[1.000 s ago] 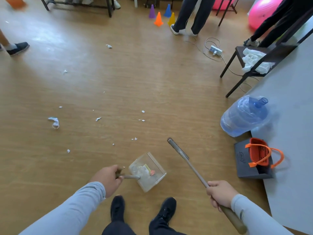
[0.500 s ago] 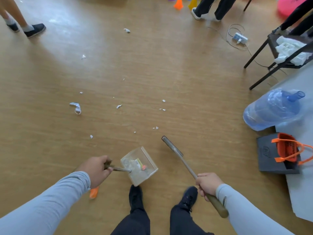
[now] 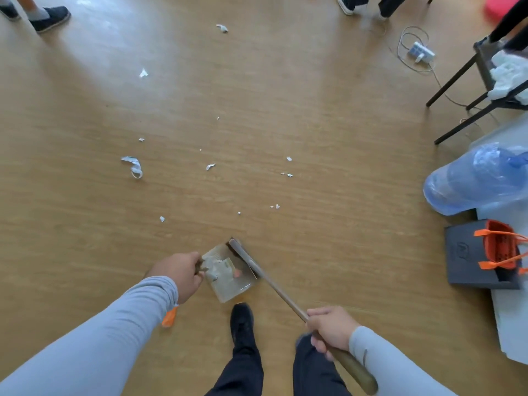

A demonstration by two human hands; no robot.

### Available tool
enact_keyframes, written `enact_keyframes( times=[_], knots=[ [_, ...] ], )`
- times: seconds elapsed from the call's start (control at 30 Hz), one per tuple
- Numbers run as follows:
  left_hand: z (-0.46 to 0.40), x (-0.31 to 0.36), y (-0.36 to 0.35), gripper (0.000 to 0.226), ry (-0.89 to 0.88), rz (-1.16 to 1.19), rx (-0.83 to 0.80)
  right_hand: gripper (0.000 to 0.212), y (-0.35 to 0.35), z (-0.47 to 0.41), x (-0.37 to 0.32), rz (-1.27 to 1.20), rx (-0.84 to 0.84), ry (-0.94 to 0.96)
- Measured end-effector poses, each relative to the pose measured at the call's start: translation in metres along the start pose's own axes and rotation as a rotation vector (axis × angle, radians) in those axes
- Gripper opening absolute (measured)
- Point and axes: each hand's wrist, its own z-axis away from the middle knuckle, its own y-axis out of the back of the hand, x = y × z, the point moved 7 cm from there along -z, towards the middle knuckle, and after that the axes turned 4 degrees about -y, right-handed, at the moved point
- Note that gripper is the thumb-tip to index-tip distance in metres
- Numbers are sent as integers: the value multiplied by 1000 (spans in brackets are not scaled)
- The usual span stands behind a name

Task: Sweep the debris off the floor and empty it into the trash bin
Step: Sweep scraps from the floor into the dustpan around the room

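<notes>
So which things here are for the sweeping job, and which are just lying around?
For the job:
- clear dustpan, held by the left hand
- broom stick, gripped by the right hand
- paper scraps on the floor

Just lying about:
- blue water jug
- orange bag
- power strip
- black chair

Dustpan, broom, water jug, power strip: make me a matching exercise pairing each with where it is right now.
Things:
1. dustpan
2. broom
3. water jug
4. power strip

Places:
A. lying on its side at the right edge
B. gripped by the right hand
C. on the floor at the far right, with a coiled cable
D. held by its handle in the left hand

Pairs: 1-D, 2-B, 3-A, 4-C
</notes>
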Motion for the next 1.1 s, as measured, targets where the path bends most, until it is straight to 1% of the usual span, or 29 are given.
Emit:
enact_keyframes(
  times=[0.1, 0.2, 0.27, 0.3, 0.43, 0.47, 0.5, 0.53, 0.57, 0.6, 0.63, 0.67, 0.7, 0.73, 0.77, 0.83, 0.93, 1.1],
  knots=[
    [7, -16, 4, 29, 12, 32, 15, 58, 12, 17, -7, 3, 32, 39],
    [3, -36, 15, 29, 68, 184, 71, 54, 16, 24, -40, 65, 104, 123],
    [-5, -45, 23, 28, 116, 235, 107, 53, 22, 21, -71, 127, 157, 169],
    [-11, -47, 27, 29, 130, 245, 122, 48, 25, 18, -89, 162, 185, 187],
    [-45, -45, 35, 32, 150, 250, 155, 13, 23, -9, -157, 294, 236, 216],
    [-54, -43, 37, 31, 152, 244, 158, 12, 20, -19, -173, 331, 242, 223],
    [-62, -42, 40, 28, 155, 243, 159, 16, 15, -23, -188, 383, 233, 225],
    [-69, -42, 43, 26, 159, 242, 163, 23, 7, -29, -200, 473, 209, 233],
    [-75, -43, 47, 25, 165, 238, 166, 25, -6, -25, -208, 598, 173, 212],
    [-80, -46, 51, 25, 171, 232, 170, 22, -17, -19, -214, 678, 177, 204],
    [-82, -48, 53, 26, 178, 229, 170, 15, -27, -7, -215, 797, 147, 184],
    [-84, -51, 54, 27, 185, 226, 171, 11, -33, -7, -215, 861, 124, 184],
    [-84, -53, 55, 27, 187, 223, 169, 7, -31, -11, -210, 845, 119, 147],
    [-84, -53, 55, 26, 186, 223, 159, 8, -22, -12, -205, 814, 113, 140],
    [-82, -52, 54, 24, 184, 227, 149, 14, -11, -3, -198, 800, 86, 125],
    [-78, -49, 52, 22, 177, 228, 145, 34, 18, 10, -187, 686, 72, 95],
    [-74, -46, 55, 22, 165, 215, 148, 40, 40, 32, -177, 545, 50, 90],
    [-70, -45, 51, 27, 158, 230, 153, 41, 31, 8, -181, 626, 162, 115]
  ],
)
